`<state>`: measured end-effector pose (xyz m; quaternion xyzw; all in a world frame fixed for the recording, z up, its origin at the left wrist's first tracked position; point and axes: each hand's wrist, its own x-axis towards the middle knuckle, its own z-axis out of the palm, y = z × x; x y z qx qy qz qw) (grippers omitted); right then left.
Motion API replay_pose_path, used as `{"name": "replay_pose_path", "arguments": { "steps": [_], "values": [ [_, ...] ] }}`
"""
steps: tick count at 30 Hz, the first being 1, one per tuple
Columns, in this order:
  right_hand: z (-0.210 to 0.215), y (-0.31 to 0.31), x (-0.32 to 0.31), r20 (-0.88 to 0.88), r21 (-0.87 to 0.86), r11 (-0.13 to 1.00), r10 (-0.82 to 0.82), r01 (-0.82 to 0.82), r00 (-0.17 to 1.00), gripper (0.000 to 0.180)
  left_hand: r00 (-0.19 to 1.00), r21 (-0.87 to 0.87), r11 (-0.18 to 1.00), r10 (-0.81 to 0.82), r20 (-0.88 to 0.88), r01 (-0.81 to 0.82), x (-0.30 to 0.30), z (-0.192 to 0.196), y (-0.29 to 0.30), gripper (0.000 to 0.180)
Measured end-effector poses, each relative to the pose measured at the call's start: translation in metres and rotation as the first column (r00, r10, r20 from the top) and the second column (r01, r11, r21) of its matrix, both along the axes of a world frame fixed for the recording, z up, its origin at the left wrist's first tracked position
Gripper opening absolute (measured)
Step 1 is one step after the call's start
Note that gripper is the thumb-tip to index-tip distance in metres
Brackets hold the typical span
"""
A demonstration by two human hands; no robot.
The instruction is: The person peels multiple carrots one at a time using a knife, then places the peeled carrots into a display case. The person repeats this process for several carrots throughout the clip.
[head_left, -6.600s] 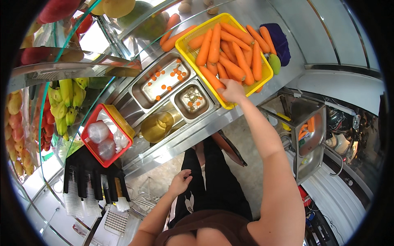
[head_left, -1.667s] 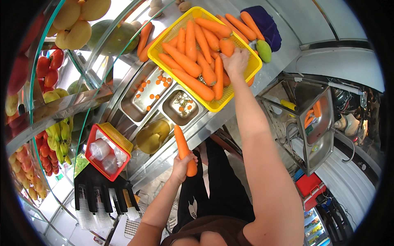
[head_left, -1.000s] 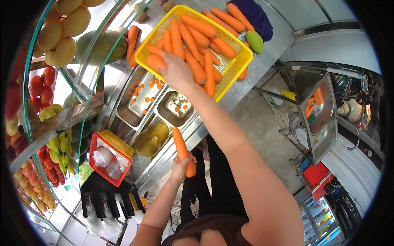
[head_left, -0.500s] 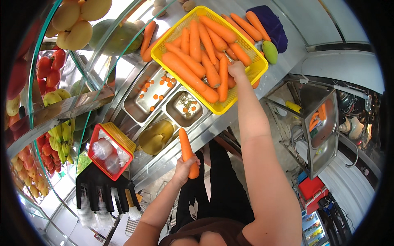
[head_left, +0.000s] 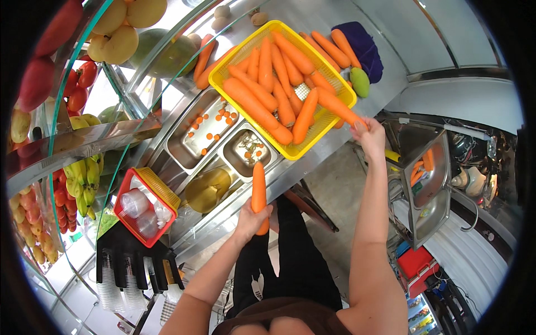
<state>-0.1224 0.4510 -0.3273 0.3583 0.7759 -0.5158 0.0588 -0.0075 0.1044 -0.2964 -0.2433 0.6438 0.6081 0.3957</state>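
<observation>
My left hand [head_left: 249, 222] is wrapped round an orange carrot [head_left: 258, 187], held upright in front of my legs, short of the counter edge. My right hand [head_left: 371, 138] pinches the thick end of another carrot [head_left: 338, 107], just outside the right rim of a yellow plastic basket [head_left: 252, 133]. That carrot slants across the rim, its other end still over the pile. Several whole carrots [head_left: 251, 106] fill the basket. Close to my left hand, two steel trays sit in the counter: a larger one [head_left: 184, 149] with carrot slices, and a smaller one [head_left: 244, 166] with slices and scraps.
Loose carrots, a green fruit [head_left: 359, 82] and a dark purple cloth [head_left: 368, 53] lie beyond the basket. A red basket [head_left: 146, 241] of clear cups stands left. Glass shelves of fruit rise at far left; a steel sink [head_left: 430, 215] is at right.
My right hand has moved from inside the basket rightward past its rim, drawing out a carrot by one end. My left hand has shifted slightly, its carrot now more upright.
</observation>
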Motion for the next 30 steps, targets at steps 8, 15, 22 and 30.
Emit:
{"name": "replay_pose_path", "arguments": {
  "steps": [8,15,22,30],
  "values": [
    [0.025,-0.002,0.058,0.008,-0.872,0.466,-0.298,0.153,0.955,0.031,0.778,-0.398,0.871,-0.455,-0.433,0.287,-0.109,0.004,0.081,0.051],
    [0.036,-0.024,0.073,-0.01,-0.982,0.185,-0.211,0.03,0.977,0.044,0.47,-0.823,0.507,-0.809,-0.352,0.256,-0.123,-0.045,0.115,0.067],
    [0.047,-0.042,0.09,-0.045,-0.999,-0.016,-0.165,-0.048,0.985,0.045,0.44,-0.815,0.432,-0.863,-0.249,0.385,-0.124,-0.029,0.109,0.071],
    [0.046,-0.055,0.073,0.014,-0.882,0.452,-0.252,0.13,0.968,0.037,0.664,-0.576,0.716,-0.656,-0.359,0.395,-0.117,-0.018,0.092,0.064]
  ]
}}
